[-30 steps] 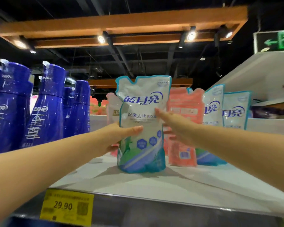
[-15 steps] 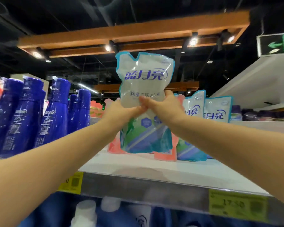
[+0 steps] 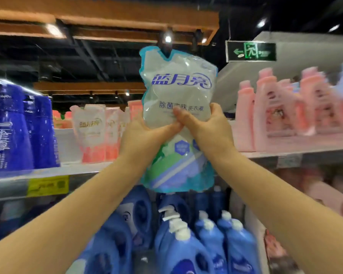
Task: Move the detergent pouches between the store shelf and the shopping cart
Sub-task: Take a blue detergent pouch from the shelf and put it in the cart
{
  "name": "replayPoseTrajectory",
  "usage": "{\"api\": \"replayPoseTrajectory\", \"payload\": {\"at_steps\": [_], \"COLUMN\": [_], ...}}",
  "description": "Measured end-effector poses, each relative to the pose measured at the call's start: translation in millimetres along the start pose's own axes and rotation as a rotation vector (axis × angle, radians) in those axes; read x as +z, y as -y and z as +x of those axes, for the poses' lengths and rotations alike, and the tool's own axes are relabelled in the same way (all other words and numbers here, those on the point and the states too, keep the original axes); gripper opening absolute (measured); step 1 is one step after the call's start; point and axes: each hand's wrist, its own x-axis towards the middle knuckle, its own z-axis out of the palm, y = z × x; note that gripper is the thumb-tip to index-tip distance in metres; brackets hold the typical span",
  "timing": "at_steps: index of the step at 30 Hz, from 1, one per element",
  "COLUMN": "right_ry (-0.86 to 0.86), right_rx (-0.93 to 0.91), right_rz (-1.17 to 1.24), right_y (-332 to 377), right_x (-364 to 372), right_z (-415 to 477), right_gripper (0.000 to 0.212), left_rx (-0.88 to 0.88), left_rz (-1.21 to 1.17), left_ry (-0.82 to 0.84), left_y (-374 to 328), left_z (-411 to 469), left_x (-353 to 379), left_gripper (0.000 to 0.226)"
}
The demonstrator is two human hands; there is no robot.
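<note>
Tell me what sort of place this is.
Most likely a supermarket laundry aisle: a shelf holds rows of identical blue bottles and pink bottles, a yellow price tag sits on its edge, and a green exit sign hangs overhead.

Pink bottles (image 3: 275, 113) blurred, yellow price tag (image 3: 47, 185) unreadable, dark blue bottles (image 3: 8, 131) cut by left edge, pouch (image 3: 178, 86) middle behind hands (image 3: 208, 129)

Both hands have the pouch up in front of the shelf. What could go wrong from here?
1. The left hand and right hand grip the soft pouch only at its middle; it could slip and drop onto the blue bottles below.
2. Swung sideways, it might knock the pink pouches or pink bottles standing on the shelf.
3. No cart is in view, so lowering it would start blind.
</note>
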Motion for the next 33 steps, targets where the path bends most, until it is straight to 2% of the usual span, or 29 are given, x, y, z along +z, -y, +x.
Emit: {"api": "replayPoseTrajectory", "payload": {"at_steps": [2, 5, 13, 19, 25, 33], "right_ry": [-0.047, -0.112, -0.352, -0.473, -0.620, -0.876], "right_rx": [0.064, 0.156, 0.421, 0.576, 0.757, 0.917], "right_rz": [0.014, -0.038, -0.160, -0.317, -0.529, -0.627], "right_y": [-0.4, -0.4, 2.7, 7.1, 22.2, 13.7], "right_x": [-21.0, -57.8, -189.6, -311.4, -482.0, -651.9], "right_z": [-33.7, -82.1, -207.1, -275.9, -351.5, -422.5], "right_gripper": [0.058, 0.069, 0.066, 0.063, 0.059, 0.064], "left_rx": [-0.018, -0.080, -0.228, -0.324, -0.438, -0.441], "left_rz": [0.022, 0.123, 0.144, 0.074, -0.030, -0.077], "left_ry": [0.006, 0.049, 0.303, 0.489, 0.744, 1.066], "left_y": [-0.5, -5.7, -20.3, -25.0, -51.8, -66.0], "left_z": [-34.0, -80.7, -201.7, -284.3, -393.2, -489.5], "left_x": [13.0, 35.5, 139.2, 246.7, 402.9, 575.6], "left_gripper": [0.036, 0.059, 0.050, 0.053, 0.027, 0.034]}}
